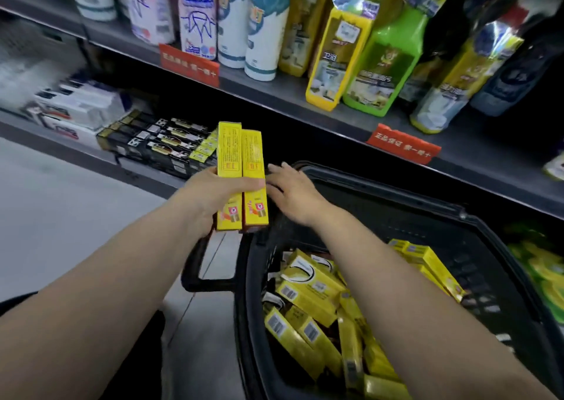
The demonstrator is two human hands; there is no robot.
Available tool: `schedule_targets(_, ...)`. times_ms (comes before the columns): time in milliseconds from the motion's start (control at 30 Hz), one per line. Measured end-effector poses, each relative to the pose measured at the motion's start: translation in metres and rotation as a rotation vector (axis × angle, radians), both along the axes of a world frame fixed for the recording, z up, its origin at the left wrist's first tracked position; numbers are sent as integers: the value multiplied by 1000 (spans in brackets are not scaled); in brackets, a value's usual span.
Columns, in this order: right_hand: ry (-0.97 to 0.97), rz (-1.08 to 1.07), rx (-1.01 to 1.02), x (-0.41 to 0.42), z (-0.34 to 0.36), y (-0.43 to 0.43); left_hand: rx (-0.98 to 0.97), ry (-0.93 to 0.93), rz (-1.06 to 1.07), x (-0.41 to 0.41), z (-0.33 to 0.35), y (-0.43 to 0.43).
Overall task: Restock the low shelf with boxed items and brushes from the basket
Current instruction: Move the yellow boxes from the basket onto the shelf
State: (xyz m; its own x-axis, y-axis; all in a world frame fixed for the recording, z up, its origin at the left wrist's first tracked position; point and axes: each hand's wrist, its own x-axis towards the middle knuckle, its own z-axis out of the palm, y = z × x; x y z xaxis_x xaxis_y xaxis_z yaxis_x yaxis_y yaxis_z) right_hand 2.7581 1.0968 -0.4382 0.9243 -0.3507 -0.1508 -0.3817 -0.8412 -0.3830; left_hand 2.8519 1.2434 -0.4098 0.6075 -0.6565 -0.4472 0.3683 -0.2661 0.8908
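So the left hand (210, 192) was gripping two long yellow cardboard boxes (241, 155) side by side, thumb across their fronts. Their long axis ran toward 12 o'clock, a bit off upright. The right hand (293, 195) was flat with straight fingers and held nothing. It sat just at 3 o'clock of the pair, fingertips at the right box's edge.

The bit that mattered: the low grey shelf (76, 152) with its row of black cartons (158, 143) lay at 11 o'clock from the hands, so the left hand was nearer. I'd guess the boxes needed tipping flat to match that row. The black plastic basket (406, 198) at 5 o'clock held plenty more yellow boxes (314, 302).
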Motion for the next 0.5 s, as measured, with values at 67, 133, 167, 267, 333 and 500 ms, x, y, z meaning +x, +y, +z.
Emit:
schedule_targets(67,46,24,-59,7,-8,0,38,3,-19,16,0,1)
schedule_targets(133,21,37,-158,4,-10,-1,50,40,-77,29,1,-2)
schedule_targets(167,19,53,-209,3,-10,-1,60,57,-115,34,3,-4)
schedule_targets(267,105,114,-317,-5,-4,-1,103,89,-220,51,4,-11)
schedule_targets(333,190,123,-350,-8,4,-3,106,100,-275,62,-1,-15)
schedule_targets(500,44,-23,-193,24,16,-18,207,94,-411,81,-28,-32)
